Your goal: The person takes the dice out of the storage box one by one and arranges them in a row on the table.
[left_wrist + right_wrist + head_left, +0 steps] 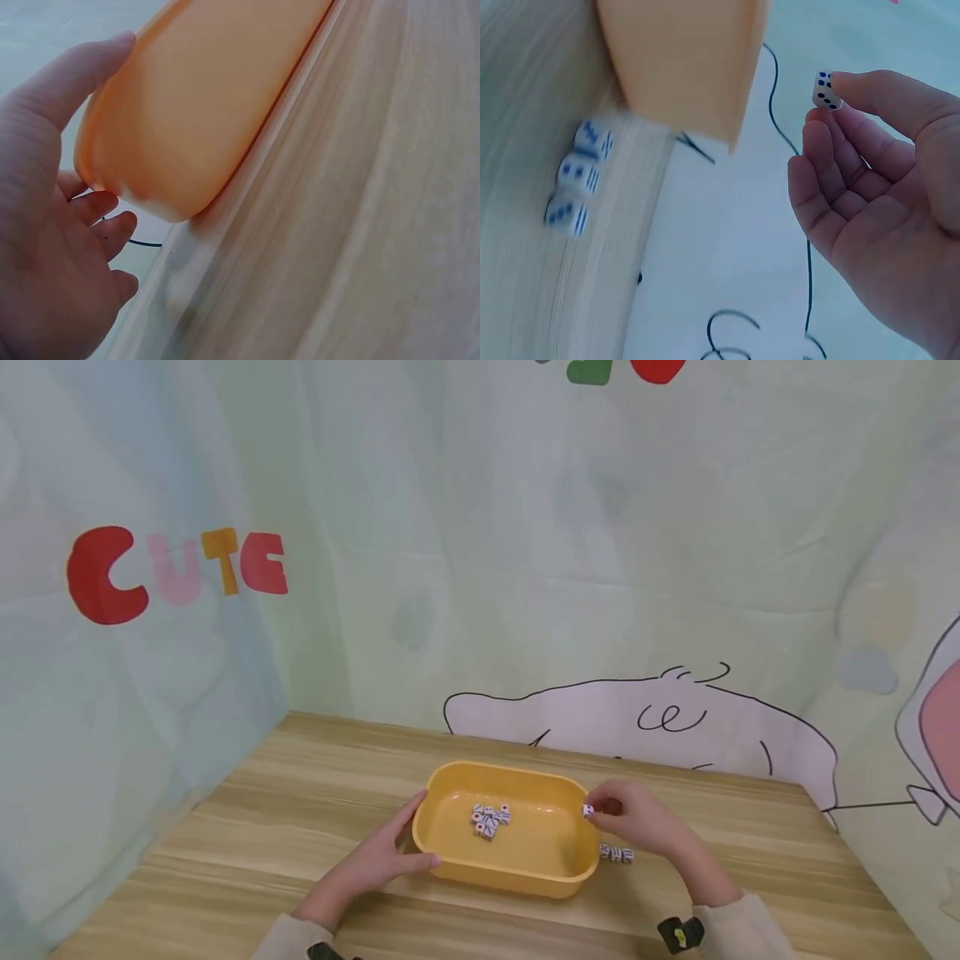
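A yellow-orange plastic basin [510, 877] stands on the table, with several small white dice [489, 832] clustered toward its left side. My left hand [378, 858] holds the basin's left end; the left wrist view shows its thumb at the rim and its fingers bent against the end wall [161, 157]. Between thumb and fingertips, my right hand [637, 818] pinches one die [826, 91] at the basin's right rim. Blue pips show on that die in the right wrist view. Three more dice [616, 854] lie in a row on the table, just right of the basin.
The wood-grain table [247, 827] reaches back to a pale fabric backdrop [525, 568] printed with a cartoon figure and coloured letters. Beige sleeves and dark wrist bands [681, 934] show at the lower edge of the head view.
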`<act>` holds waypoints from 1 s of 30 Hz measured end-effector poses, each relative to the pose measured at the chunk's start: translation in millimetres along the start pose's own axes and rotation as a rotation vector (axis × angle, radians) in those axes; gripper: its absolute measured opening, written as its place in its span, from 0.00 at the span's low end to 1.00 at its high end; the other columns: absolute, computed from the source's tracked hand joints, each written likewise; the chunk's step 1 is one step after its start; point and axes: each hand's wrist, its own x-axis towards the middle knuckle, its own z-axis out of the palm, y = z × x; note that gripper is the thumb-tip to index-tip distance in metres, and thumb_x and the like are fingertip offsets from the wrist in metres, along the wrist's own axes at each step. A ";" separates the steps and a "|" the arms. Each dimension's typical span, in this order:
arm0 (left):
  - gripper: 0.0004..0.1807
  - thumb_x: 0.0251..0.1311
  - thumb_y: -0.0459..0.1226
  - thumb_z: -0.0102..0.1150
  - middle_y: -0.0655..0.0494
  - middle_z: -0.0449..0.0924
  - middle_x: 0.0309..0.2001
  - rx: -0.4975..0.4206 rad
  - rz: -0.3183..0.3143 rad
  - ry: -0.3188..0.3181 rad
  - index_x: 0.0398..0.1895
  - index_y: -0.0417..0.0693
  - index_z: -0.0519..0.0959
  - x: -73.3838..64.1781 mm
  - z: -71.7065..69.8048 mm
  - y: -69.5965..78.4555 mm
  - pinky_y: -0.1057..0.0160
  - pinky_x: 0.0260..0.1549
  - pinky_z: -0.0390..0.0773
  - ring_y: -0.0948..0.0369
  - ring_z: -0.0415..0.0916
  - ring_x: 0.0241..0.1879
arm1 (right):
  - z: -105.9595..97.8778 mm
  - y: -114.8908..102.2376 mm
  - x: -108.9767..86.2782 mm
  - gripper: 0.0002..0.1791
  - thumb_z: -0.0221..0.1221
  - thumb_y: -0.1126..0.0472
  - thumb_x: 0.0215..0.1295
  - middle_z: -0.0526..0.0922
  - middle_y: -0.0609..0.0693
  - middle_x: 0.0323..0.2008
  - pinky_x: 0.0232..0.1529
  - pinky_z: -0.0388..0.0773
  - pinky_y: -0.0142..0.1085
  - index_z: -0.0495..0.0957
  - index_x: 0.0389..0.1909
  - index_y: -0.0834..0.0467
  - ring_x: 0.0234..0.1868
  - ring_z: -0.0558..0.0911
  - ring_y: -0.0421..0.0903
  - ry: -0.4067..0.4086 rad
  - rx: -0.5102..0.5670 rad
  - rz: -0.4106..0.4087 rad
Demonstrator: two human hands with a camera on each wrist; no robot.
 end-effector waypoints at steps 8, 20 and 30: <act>0.56 0.48 0.47 0.73 0.43 0.49 0.75 0.017 0.000 0.005 0.77 0.49 0.50 -0.7 0.1 0.6 0.37 0.69 0.43 0.43 0.43 0.74 | -10.9 18.3 -22.7 0.04 0.63 0.62 0.60 0.79 0.44 0.28 0.29 0.76 0.29 0.82 0.34 0.59 0.29 0.74 0.36 0.019 -0.027 0.017; 0.55 0.49 0.46 0.73 0.44 0.49 0.75 -0.013 -0.002 -0.006 0.77 0.50 0.50 -1.7 -1.5 2.1 0.37 0.69 0.43 0.43 0.42 0.74 | -13.2 43.7 -43.5 0.02 0.64 0.64 0.59 0.79 0.42 0.27 0.29 0.75 0.29 0.81 0.31 0.58 0.28 0.72 0.31 0.002 -0.045 -0.010; 0.55 0.49 0.47 0.73 0.44 0.49 0.75 0.011 -0.003 0.001 0.77 0.50 0.50 -0.8 -1.2 2.4 0.37 0.69 0.44 0.43 0.43 0.74 | -10.2 58.4 -51.4 0.05 0.64 0.64 0.58 0.80 0.45 0.28 0.29 0.75 0.29 0.82 0.33 0.63 0.29 0.73 0.33 0.003 -0.037 0.063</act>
